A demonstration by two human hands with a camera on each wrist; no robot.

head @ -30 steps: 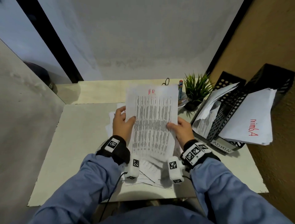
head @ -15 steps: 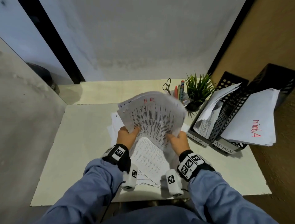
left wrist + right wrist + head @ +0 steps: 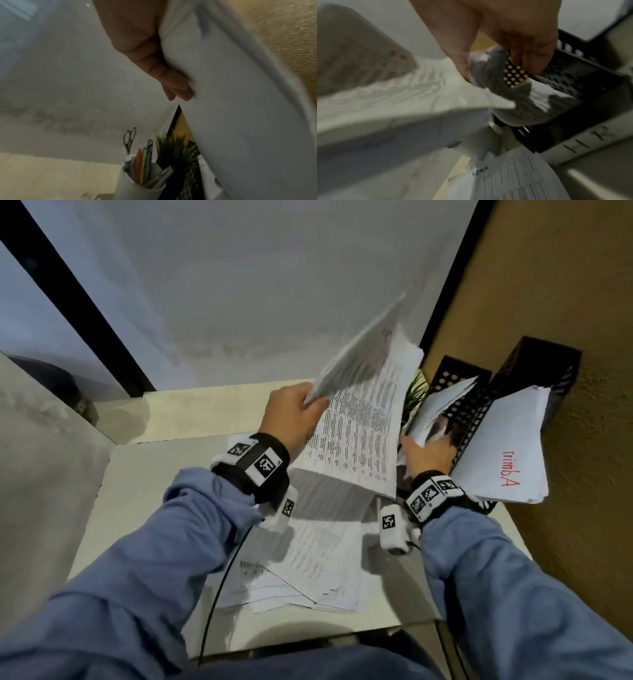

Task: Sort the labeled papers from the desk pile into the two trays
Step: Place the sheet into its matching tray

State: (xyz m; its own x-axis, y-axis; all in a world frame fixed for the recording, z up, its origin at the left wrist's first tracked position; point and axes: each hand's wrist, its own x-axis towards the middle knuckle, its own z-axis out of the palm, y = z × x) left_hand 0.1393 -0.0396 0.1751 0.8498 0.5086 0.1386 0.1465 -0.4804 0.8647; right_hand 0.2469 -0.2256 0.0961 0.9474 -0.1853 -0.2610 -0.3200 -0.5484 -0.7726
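Observation:
My left hand [image 3: 301, 412] [image 3: 154, 60] grips a bundle of printed papers [image 3: 359, 422] [image 3: 231, 94] by its left edge, raised and tilted toward the trays; a red label shows blurred at its top. My right hand [image 3: 428, 453] [image 3: 513, 33] is at the mouth of the left black tray [image 3: 455, 374] [image 3: 582, 75], thumb and fingers curled round the sheets [image 3: 442, 405] standing in it. The right black tray [image 3: 548, 361] holds sheets marked "Admin" [image 3: 510, 446] in red. The desk pile [image 3: 315, 559] lies under my wrists, with a sheet marked ADMIN [image 3: 513, 180] in it.
A small green plant [image 3: 416, 395] [image 3: 176, 148] and a white cup of pens and scissors [image 3: 137, 186] stand behind the raised bundle, left of the trays. The brown wall [image 3: 582, 302] is right behind the trays. The white desk [image 3: 154, 491] stretches to the left.
Both hands have swung up and right from the desk pile toward the trays. The left hand now carries the bundle alone; the right hand has left its edge and reached into the left tray.

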